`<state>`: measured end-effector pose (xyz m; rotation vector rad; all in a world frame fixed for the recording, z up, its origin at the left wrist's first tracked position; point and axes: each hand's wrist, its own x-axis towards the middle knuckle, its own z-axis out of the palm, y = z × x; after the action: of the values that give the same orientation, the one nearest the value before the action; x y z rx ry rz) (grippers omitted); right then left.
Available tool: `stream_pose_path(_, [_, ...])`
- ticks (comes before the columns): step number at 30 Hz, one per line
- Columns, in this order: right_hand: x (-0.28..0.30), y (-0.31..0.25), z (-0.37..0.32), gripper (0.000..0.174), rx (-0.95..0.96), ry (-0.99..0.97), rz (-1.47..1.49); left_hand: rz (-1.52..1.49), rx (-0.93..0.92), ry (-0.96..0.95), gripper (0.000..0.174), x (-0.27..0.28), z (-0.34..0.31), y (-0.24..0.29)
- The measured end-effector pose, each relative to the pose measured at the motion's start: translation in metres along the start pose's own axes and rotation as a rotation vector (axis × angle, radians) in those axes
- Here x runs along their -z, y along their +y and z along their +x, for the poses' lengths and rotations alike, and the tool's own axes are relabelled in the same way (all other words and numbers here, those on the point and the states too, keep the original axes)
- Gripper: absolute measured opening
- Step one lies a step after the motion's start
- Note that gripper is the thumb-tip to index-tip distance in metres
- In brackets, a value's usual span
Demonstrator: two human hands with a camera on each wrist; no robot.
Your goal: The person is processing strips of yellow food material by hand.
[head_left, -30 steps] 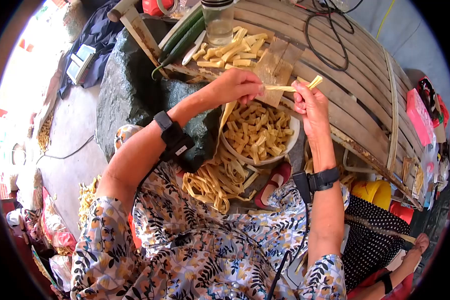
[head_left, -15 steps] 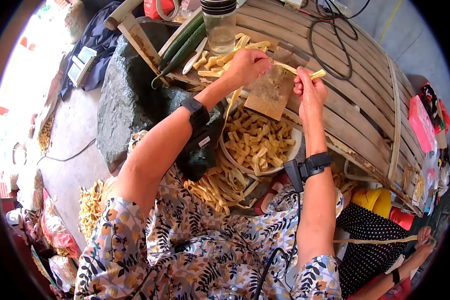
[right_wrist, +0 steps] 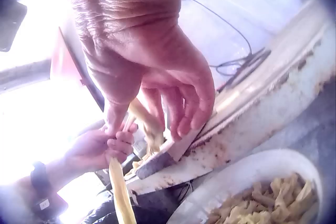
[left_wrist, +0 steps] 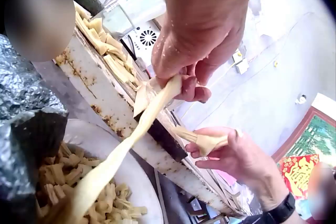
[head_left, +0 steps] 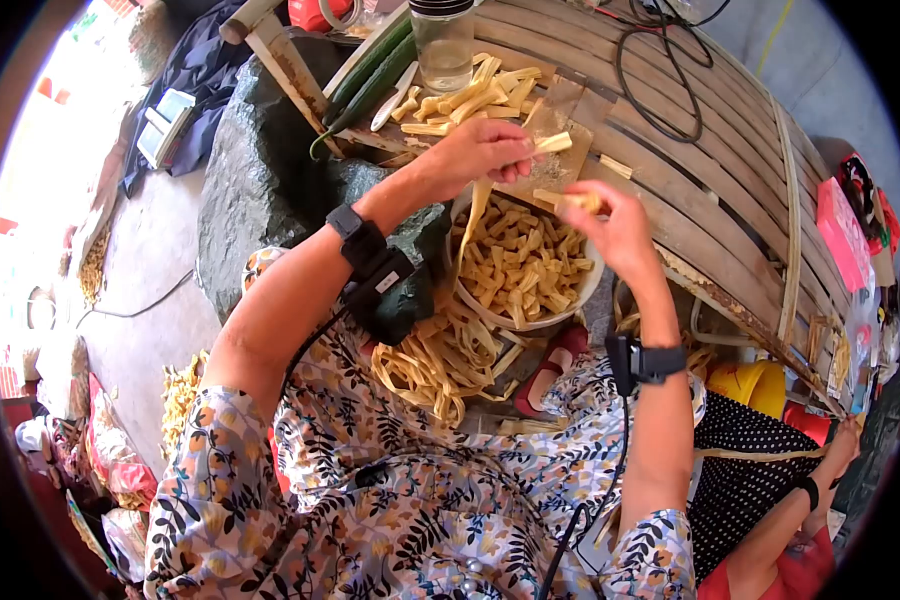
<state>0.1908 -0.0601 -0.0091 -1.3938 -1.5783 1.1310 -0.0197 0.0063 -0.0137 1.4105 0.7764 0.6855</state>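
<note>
Two long green cucumbers (head_left: 370, 82) lie left of the left hand's fingers, and one clear jar (head_left: 444, 58) stands beyond them. The left hand (head_left: 478, 155) pinches one long pale-yellow strip (head_left: 473, 222) between thumb and bent fingers; the strip hangs down past one white bowl (head_left: 592, 285) of short pieces, too many to count. One wooden board (head_left: 576, 153) lies just past the fingertips. At right, the right hand (head_left: 618, 228) pinches one short yellow piece (left_wrist: 206, 143), its other fingers slightly parted.
</note>
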Motion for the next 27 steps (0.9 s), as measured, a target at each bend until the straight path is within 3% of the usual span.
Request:
stream_pose_path(2, [0.005,0.001,-0.017,0.027,0.271,0.0,-0.356,-0.024,-0.023,-0.065,0.025,-0.005,-0.01,-0.001])
stream_pose_path(5, [0.006,-0.015,-0.02,0.021,0.214,0.165,0.008,0.014,-0.034,-0.16,0.025,-0.02,-0.02,0.005])
stream_pose_path(8, [0.002,-0.012,-0.017,0.015,0.019,0.033,0.24,-0.027,0.042,-0.197,0.025,-0.042,-0.03,0.01])
stream_pose_path(13, [0.016,-0.005,-0.017,0.015,0.238,0.065,0.214,-0.269,0.206,-0.394,0.028,-0.027,-0.033,-0.001])
stream_pose_path(14, [0.016,-0.004,-0.016,0.016,0.27,0.054,0.177,-0.271,0.224,-0.356,0.026,-0.028,-0.035,-0.006])
stream_pose_path(17, [0.017,-0.008,-0.013,0.017,0.299,0.106,0.151,-0.042,0.14,-0.165,0.021,-0.03,-0.037,-0.013])
stream_pose_path(18, [0.021,-0.009,-0.012,0.017,0.281,0.142,0.131,0.203,0.058,-0.068,0.014,-0.034,-0.037,-0.016])
stream_pose_path(21, [0.011,-0.004,-0.009,0.016,0.289,0.159,0.026,0.776,-0.512,0.132,0.013,-0.049,-0.041,-0.025])
stream_pose_path(23, [-0.001,0.004,-0.011,0.021,0.171,0.026,-0.12,1.013,-0.596,-0.016,0.026,-0.053,-0.043,-0.015])
stream_pose_path(24, [-0.007,0.019,-0.01,0.026,0.191,-0.032,-0.003,1.064,-0.626,-0.059,0.03,-0.055,-0.046,-0.009])
stream_pose_path(26, [-0.009,0.019,-0.017,0.025,-0.049,-0.115,-0.115,1.123,-0.638,-0.128,0.04,-0.055,-0.049,-0.011])
stream_pose_path(27, [-0.011,0.018,-0.021,0.024,-0.168,-0.157,-0.172,1.119,-0.634,-0.134,0.037,-0.053,-0.05,-0.011])
